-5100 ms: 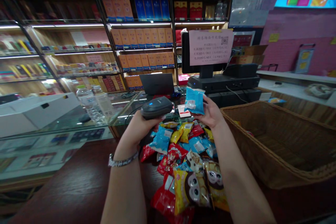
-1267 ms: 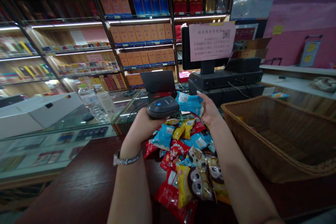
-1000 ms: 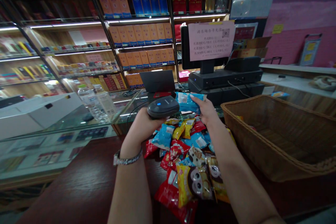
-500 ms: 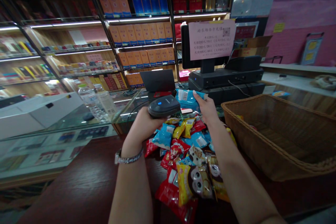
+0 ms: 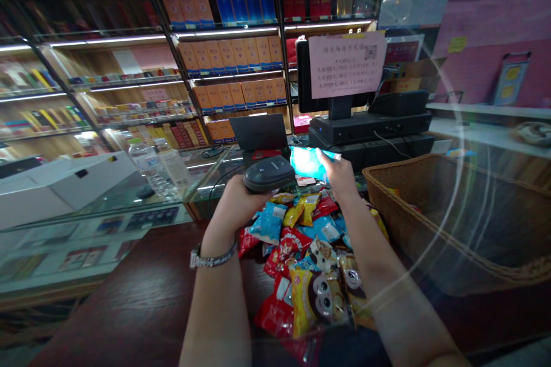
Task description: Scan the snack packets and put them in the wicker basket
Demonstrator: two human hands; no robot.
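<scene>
Fingers (image 5: 326, 159) of right hand (image 5: 340, 180) pinch blue packet (image 5: 306, 161); left hand (image 5: 236, 206) wraps barcode scanner (image 5: 269, 175).
Packet: glaring, just beside scanner's nose, above snack pile (image 5: 297, 258), near wicker basket (image 5: 430, 169).

pink sign (image 5: 346, 57), nos. 200, 300, 500

Behind the counter stood tall wooden shelves (image 5: 228, 51) stacked with orange and blue cartons, and a pink paper sign (image 5: 346, 64) with a QR code was taped to a black checkout monitor (image 5: 303, 77). A laptop (image 5: 258, 131) sat just left of that monitor. Over on the left, a plastic water bottle (image 5: 146, 163) stood beside a big white box (image 5: 64, 186) on the glass display counter (image 5: 99, 200). Pink wall (image 5: 486, 63) on the far right, with notes stuck on it.
</scene>
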